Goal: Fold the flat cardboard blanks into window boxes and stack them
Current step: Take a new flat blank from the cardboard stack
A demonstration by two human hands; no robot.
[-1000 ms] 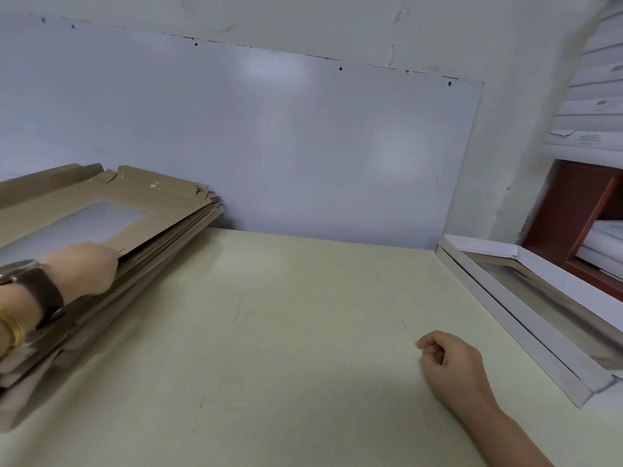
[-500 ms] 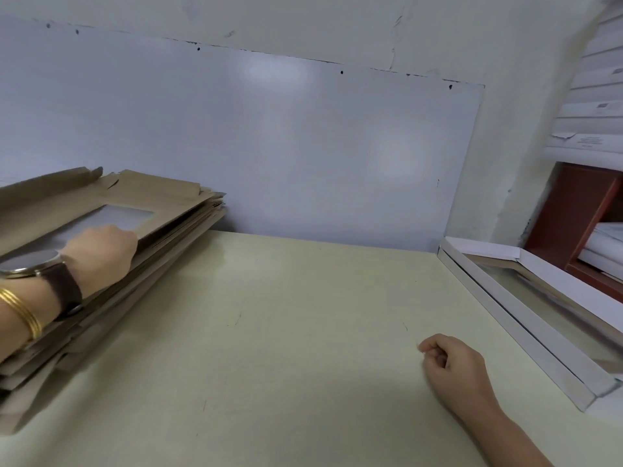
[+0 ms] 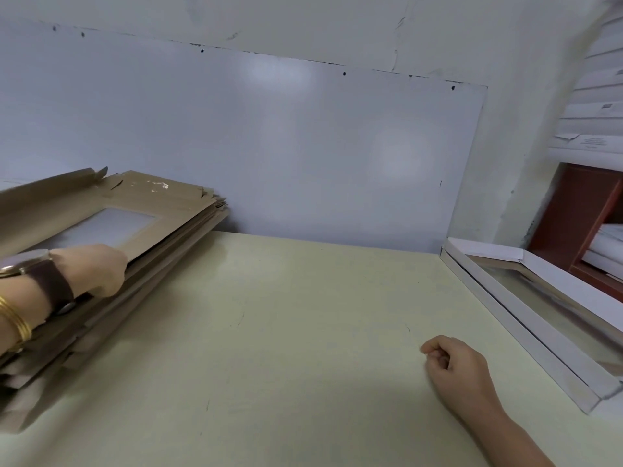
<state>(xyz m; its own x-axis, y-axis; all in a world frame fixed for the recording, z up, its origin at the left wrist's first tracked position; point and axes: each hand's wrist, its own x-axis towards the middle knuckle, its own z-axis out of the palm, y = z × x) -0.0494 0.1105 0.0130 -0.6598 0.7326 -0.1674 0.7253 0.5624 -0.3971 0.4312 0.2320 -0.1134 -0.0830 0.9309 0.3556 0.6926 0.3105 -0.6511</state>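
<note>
- Your left hand [image 3: 94, 267] is at the stack of flat blanks [image 3: 145, 281], which lies on the left side of the table [image 3: 286, 332].
- The fingers of that hand go in under the near edge of the top blank [image 3: 158, 200]. They are hidden there, so they seem to curl round that edge, but the tips are out of sight.
- The top blank is brown card with 1 window of clear film [image 3: 104, 227] cut into it. Its near edge stands a little above the sheets below it.
- The far end of the stack reaches close to the pale panel [image 3: 269, 146] fixed to the wall.
- On your left wrist you wear a watch [image 3: 33, 267] with a dark strap, and gold bangles [image 3: 13, 325] sit just behind it.
- Your right hand [image 3: 455, 365] rests on the table at the front right, well apart from the stack. Its fingers are loosely curled toward the palm, the thumb lies against the forefinger, and it holds nothing.
- A folded white window box [image 3: 526, 335] lies along the right edge of the table, window side up, near your right hand but not touching it.
- Behind that box stands a red-brown shelf [image 3: 580, 214] with white items on it.
</note>
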